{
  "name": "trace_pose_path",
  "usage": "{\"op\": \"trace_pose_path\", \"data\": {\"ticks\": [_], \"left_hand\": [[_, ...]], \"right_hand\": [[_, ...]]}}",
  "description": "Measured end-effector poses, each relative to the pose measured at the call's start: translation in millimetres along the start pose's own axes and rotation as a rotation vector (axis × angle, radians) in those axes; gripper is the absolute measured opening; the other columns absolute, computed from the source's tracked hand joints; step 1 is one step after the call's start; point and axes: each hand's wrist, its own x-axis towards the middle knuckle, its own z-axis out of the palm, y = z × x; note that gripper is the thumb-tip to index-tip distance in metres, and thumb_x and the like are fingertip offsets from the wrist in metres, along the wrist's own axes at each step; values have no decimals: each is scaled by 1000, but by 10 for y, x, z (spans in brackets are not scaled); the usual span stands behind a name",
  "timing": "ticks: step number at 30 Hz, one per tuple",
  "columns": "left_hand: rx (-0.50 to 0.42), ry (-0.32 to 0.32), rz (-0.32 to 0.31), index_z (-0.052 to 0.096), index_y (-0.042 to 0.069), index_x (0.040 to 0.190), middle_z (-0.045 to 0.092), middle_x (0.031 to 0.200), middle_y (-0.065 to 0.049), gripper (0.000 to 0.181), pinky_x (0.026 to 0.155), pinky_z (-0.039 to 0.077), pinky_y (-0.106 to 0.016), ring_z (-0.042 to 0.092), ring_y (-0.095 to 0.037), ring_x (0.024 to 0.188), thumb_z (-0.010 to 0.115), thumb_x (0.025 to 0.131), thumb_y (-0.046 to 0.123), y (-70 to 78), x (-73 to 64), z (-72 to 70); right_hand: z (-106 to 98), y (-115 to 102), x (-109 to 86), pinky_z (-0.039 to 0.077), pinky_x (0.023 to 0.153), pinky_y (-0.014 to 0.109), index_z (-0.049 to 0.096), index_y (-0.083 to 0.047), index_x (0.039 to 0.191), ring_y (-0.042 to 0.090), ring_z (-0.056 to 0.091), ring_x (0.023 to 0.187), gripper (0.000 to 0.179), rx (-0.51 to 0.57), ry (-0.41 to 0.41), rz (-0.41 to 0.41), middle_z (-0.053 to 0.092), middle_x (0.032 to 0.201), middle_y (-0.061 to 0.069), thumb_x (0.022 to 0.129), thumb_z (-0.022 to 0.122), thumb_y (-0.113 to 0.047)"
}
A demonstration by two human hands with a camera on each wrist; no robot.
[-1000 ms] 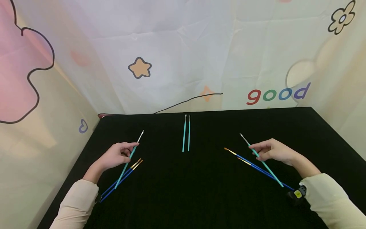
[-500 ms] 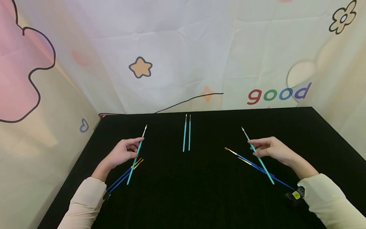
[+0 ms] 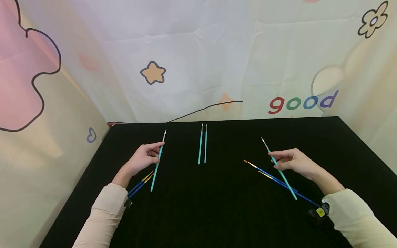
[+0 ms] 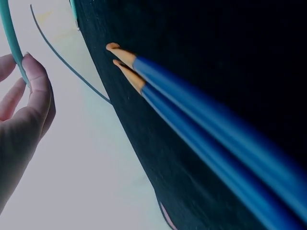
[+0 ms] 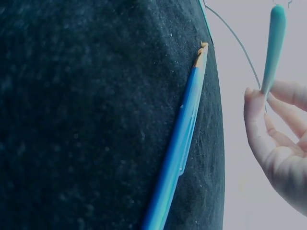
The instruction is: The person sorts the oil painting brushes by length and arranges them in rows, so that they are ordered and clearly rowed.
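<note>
My left hand (image 3: pixel 143 159) pinches a turquoise paintbrush (image 3: pixel 156 168) between thumb and fingers, its pale tip pointing away from me. In the left wrist view the same hand (image 4: pixel 31 108) grips the turquoise handle (image 4: pixel 10 36). On the other side my right hand (image 3: pixel 294 160) pinches a second turquoise paintbrush (image 3: pixel 286 181), slanting with its tip toward the far left. The right wrist view has its rounded handle end (image 5: pixel 276 43) above the thumb. Two turquoise paintbrushes (image 3: pixel 200 146) lie side by side at the back middle, apart from both hands.
Two blue paintbrushes (image 3: pixel 139 184) lie beside the left forearm, partly hidden by the sleeve. Two more blue paintbrushes (image 3: pixel 273 178) lie under and left of the right hand. The black tabletop (image 3: pixel 211 213) ends at a printed cloth backdrop (image 3: pixel 198 62).
My left hand has carried its turquoise paintbrush away from me and rightward, toward the middle pair. The right hand moved slightly forward at first, swinging its brush's handle end leftward, then stayed nearly still.
</note>
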Motion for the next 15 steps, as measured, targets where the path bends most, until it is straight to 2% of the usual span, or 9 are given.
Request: {"op": "trace_pose_path", "data": {"ticks": [7,15], "left_hand": [[-47,13,-4,40,-3,134,45,111,-30,56,72,50,-29,50,-24,87,52,80,-12,34,154,53],[-74,24,-18,41,-2,134,44,112,-30,56,73,50,-29,50,-25,88,53,80,-13,66,264,87]], "right_hand": [[-9,-9,-6,51,76,29,40,17,126,23,62,90,48,-10,4,1,55,104,26,86,58,-2],[6,-16,25,51,76,29,36,18,128,25,62,91,51,-2,1,-2,54,106,27,86,58,-3]]}}
